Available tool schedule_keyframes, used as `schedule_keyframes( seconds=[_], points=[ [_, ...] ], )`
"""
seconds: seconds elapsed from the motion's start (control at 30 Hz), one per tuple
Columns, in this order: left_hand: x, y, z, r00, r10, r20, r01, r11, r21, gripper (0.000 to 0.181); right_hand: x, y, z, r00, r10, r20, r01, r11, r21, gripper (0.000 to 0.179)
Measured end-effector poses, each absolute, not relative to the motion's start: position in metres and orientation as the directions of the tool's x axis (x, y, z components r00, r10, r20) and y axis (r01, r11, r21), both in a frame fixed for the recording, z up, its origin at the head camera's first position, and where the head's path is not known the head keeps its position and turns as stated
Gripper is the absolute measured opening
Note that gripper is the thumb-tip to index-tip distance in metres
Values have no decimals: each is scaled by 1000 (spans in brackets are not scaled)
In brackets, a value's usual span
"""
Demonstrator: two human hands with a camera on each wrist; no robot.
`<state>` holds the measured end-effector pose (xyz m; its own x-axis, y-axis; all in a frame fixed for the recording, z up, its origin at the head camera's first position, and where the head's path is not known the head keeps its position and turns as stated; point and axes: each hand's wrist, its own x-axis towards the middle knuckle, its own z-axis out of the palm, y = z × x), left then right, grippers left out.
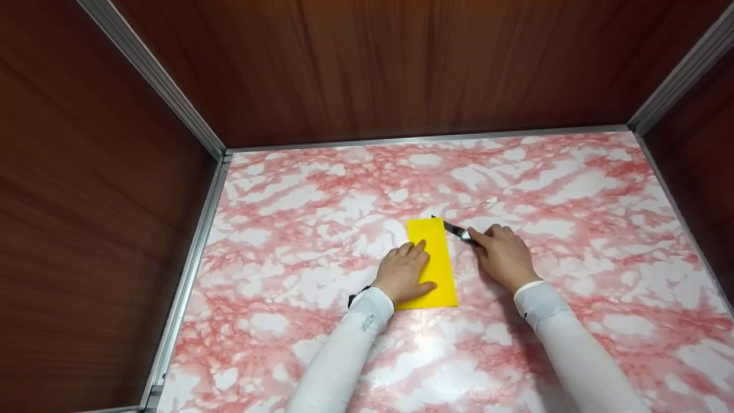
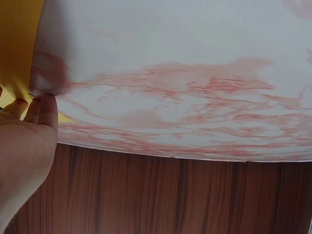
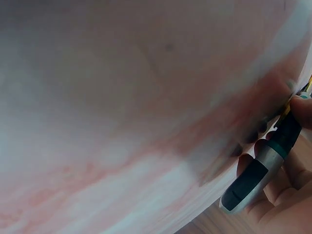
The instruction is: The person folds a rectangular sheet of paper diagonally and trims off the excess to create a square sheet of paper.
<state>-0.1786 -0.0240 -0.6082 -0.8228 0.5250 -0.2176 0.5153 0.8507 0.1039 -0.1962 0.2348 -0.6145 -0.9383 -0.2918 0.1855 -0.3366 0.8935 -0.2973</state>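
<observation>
A yellow sheet of paper [image 1: 440,264], seemingly folded into a narrow strip, lies on the table. My left hand [image 1: 403,274] rests on its left part, fingers spread and thumb out. In the left wrist view, the fingertips [image 2: 48,109] touch the yellow paper [image 2: 17,44]. To the right, my right hand [image 1: 507,255] grips a utility knife [image 1: 456,229] with a dark blade. The blade runs behind the paper's upper right edge, and its tip shows just past the top edge. In the right wrist view, fingers curl round the knife's silver and dark handle [image 3: 258,170].
The table [image 1: 275,252] has a red and white marbled top. Dark wood-grain panels [image 1: 367,69] with metal edge strips [image 1: 189,287] stand at its back and both sides. White sleeves cover both forearms, and something black is at the left wrist.
</observation>
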Motion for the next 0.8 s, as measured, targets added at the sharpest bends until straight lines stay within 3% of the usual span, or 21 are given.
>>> schedule_keyframes(
  seconds=[0.8],
  points=[
    [-179,-24,-608,-823,523,-220,511,852,114,73,-197,255,-616,-950,-220,220,-289,887,-360,43]
  ],
)
